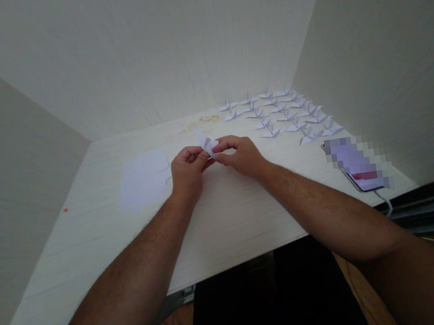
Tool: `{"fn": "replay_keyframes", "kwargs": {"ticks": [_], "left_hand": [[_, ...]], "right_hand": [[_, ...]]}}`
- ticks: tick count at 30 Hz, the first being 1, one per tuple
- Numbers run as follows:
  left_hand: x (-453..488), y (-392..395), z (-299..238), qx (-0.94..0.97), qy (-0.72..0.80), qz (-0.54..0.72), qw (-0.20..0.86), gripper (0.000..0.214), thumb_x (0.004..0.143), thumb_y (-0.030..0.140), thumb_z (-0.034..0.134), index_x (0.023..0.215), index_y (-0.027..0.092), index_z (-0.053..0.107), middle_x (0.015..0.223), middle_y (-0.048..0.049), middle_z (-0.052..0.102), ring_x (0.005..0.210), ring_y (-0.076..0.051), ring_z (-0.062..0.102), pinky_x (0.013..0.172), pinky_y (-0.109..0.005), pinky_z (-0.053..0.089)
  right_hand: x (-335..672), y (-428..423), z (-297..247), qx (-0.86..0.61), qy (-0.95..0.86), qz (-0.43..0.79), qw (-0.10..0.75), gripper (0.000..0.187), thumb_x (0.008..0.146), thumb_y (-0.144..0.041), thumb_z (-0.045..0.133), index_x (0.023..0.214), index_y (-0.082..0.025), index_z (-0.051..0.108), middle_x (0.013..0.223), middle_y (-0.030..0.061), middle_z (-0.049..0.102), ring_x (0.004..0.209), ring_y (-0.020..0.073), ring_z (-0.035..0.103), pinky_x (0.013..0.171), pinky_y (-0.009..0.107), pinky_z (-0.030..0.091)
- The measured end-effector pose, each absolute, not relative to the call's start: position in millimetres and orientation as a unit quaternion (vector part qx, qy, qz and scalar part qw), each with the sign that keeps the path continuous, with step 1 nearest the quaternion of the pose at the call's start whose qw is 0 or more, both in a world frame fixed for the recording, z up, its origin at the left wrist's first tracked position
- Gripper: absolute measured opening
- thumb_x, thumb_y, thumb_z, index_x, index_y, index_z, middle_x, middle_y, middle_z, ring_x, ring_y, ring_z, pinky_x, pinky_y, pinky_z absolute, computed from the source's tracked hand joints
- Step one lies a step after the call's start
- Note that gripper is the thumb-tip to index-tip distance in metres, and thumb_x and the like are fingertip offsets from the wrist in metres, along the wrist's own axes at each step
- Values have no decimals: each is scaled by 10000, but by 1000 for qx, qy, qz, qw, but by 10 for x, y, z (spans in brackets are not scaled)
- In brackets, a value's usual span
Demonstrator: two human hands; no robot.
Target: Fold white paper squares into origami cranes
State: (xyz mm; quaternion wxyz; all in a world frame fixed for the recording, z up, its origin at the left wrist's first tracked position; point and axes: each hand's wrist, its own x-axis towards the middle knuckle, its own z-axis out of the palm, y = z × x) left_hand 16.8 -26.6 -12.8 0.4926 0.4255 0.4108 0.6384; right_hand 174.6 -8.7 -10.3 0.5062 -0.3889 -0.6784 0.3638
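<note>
A small folded piece of white paper (206, 143) is held between both hands over the middle of the white table (233, 219). My left hand (186, 171) pinches its lower left side with fingers curled. My right hand (240, 155) pinches it from the right, thumb and fingers pressed together. One pointed flap sticks up above the fingers.
A stack of flat white sheets (142, 179) lies left of my hands. Several finished paper cranes (287, 115) stand in rows at the back right. A phone (358, 167) with a cable lies at the right edge. White walls enclose the table on three sides.
</note>
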Motion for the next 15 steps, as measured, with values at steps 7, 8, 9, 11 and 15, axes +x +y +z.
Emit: {"fn": "replay_keyframes", "kwargs": {"ticks": [7, 8, 9, 11, 15], "left_hand": [[155, -257, -132, 418, 400, 644, 501, 220, 648, 208, 792, 755, 170, 604, 681, 28, 666, 650, -127, 677, 731, -356, 630], [156, -260, -129, 417, 401, 641, 505, 224, 651, 216, 796, 762, 169, 606, 676, 27, 664, 644, -131, 678, 731, -362, 631], [159, -263, -126, 416, 403, 637, 509, 229, 656, 225, 799, 770, 166, 609, 678, 22, 668, 645, -136, 683, 732, -368, 631], [166, -271, -120, 417, 405, 631, 514, 240, 659, 241, 808, 790, 159, 623, 702, 5, 687, 671, -150, 699, 743, -374, 631], [187, -292, -104, 415, 399, 630, 522, 295, 646, 254, 835, 864, 140, 671, 799, -33, 734, 730, -164, 719, 775, -382, 629]], "right_hand": [[1741, -84, -116, -353, -661, 439, 495, 140, 702, -215, 733, 837, -178, 723, 1080, 64, 716, 873, 173, 678, 754, 336, 579], [1740, -90, -114, -346, -673, 423, 498, 124, 711, -212, 727, 831, -184, 721, 1045, 54, 718, 890, 173, 672, 768, 332, 574], [1739, -98, -112, -340, -688, 399, 502, 107, 721, -208, 721, 826, -189, 719, 1007, 46, 718, 906, 173, 666, 785, 331, 567], [1735, -113, -109, -334, -715, 345, 509, 76, 746, -195, 703, 820, -200, 715, 956, 37, 712, 927, 174, 654, 803, 328, 555], [1725, -122, -117, -333, -744, 268, 513, 53, 787, -169, 672, 787, -215, 698, 929, 33, 705, 929, 174, 640, 774, 315, 539]]}}
